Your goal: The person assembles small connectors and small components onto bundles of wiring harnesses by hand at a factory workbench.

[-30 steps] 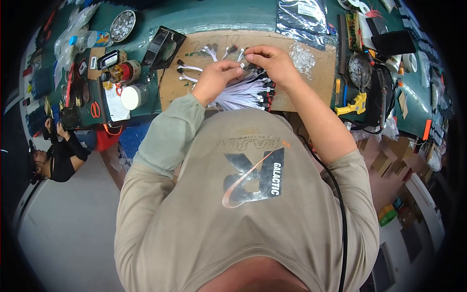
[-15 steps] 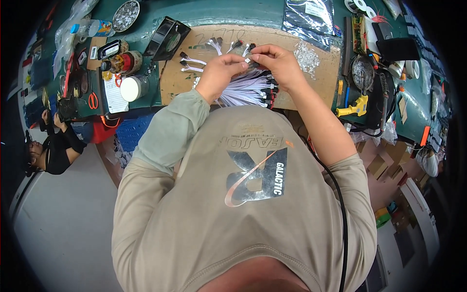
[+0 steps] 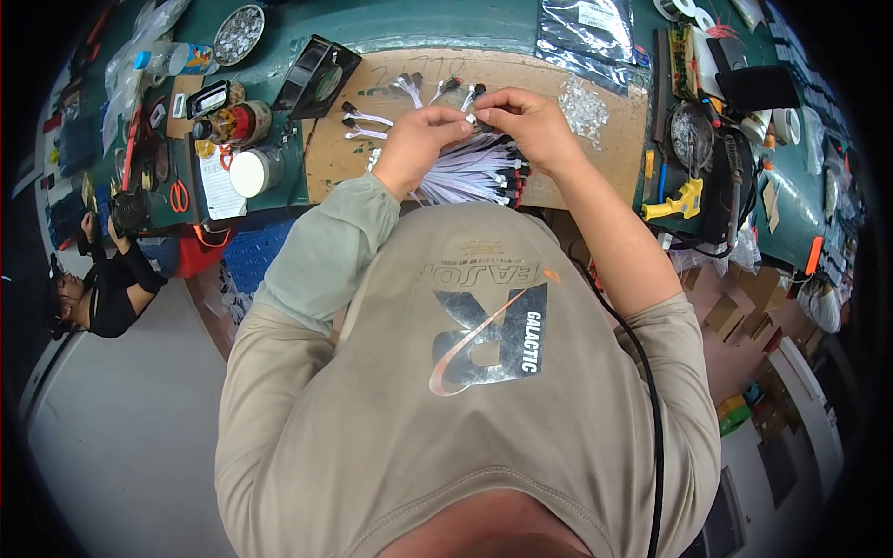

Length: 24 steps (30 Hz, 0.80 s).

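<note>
The left hand (image 3: 416,147) and right hand (image 3: 521,121) are closed on a bundle of white wires (image 3: 470,175), held over a cardboard sheet (image 3: 605,153). Loose wires (image 3: 367,118) are laid beside it, a black fan (image 3: 318,79) and white tub (image 3: 253,171) further left. A green workbench (image 3: 437,23) lies beneath.

White wire bundle (image 3: 470,172); brown board (image 3: 614,153); green bench (image 3: 446,28).

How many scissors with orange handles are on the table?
1. The orange-handled scissors lie at the left of the green table, beside the white round container. Clutter may hide others.
</note>
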### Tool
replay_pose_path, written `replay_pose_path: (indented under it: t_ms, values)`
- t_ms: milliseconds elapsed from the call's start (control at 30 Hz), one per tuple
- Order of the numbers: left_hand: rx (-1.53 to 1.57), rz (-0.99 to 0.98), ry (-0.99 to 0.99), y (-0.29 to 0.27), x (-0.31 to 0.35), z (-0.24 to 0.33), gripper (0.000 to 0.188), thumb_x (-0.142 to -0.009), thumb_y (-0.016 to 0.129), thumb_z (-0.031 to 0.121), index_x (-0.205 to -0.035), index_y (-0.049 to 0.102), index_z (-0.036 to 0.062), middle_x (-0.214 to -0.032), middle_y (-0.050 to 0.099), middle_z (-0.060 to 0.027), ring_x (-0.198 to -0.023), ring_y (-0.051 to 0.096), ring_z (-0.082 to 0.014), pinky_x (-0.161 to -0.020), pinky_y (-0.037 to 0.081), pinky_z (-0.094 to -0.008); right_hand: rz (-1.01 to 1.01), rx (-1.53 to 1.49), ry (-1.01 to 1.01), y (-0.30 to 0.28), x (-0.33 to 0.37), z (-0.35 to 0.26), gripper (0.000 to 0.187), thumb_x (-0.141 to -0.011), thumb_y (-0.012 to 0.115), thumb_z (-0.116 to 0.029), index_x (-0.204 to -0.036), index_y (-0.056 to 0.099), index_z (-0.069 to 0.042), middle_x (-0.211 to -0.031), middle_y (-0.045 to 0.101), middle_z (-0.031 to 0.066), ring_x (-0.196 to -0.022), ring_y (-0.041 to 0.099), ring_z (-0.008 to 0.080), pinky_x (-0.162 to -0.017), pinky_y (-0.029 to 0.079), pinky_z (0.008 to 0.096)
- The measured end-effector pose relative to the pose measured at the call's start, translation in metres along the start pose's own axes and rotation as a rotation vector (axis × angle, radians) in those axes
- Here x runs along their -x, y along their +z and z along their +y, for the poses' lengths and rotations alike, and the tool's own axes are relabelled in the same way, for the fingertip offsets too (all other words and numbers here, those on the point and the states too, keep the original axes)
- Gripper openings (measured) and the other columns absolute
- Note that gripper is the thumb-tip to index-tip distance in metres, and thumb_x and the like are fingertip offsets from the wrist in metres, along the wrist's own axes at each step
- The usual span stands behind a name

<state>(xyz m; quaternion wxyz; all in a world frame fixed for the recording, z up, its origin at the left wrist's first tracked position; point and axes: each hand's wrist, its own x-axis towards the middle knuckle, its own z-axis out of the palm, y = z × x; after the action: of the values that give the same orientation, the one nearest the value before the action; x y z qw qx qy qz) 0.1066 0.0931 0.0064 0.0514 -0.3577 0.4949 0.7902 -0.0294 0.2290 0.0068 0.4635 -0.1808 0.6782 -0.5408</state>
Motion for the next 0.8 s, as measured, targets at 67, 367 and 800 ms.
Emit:
replay_pose_path:
  t_ms: [67,367,800]
  values:
    - [0.010,-0.003,-0.005,0.000,0.000,0.000,0.017,-0.085,0.067,0.007,-0.099,0.065,-0.0032,-0.091,0.067,-0.0069,-0.083,0.062,-0.0123,-0.077,0.049,-0.0242,-0.018,0.066,-0.010,-0.002,-0.001,0.001,0.018,-0.085,0.066,-0.011,-0.100,0.069,-0.002,-0.088,0.069,0.0038,-0.080,0.061,0.0100,-0.073,0.049,0.0244]
    - [-0.066,-0.012,0.004,0.003,0.000,0.002,0.016,-0.085,0.067,0.007,-0.096,0.065,-0.0033,-0.089,0.066,-0.0047,-0.082,0.059,-0.0106,-0.075,0.047,-0.0234,-0.102,0.234,-0.006,-0.007,-0.005,-0.007,0.018,-0.085,0.066,-0.009,-0.100,0.069,-0.001,-0.093,0.069,0.0029,-0.084,0.060,0.0095,-0.077,0.048,0.0234]
    - [-0.147,0.015,0.059,-0.008,-0.012,0.004,0.017,-0.086,0.065,0.010,-0.098,0.065,-0.0017,-0.088,0.066,-0.0044,-0.080,0.058,-0.0111,-0.074,0.044,-0.0249,-0.106,0.010,0.104,-0.001,-0.015,0.004,0.022,-0.088,0.065,-0.014,-0.106,0.069,-0.002,-0.094,0.068,0.0060,-0.079,0.061,0.0117,-0.072,0.051,0.0263]
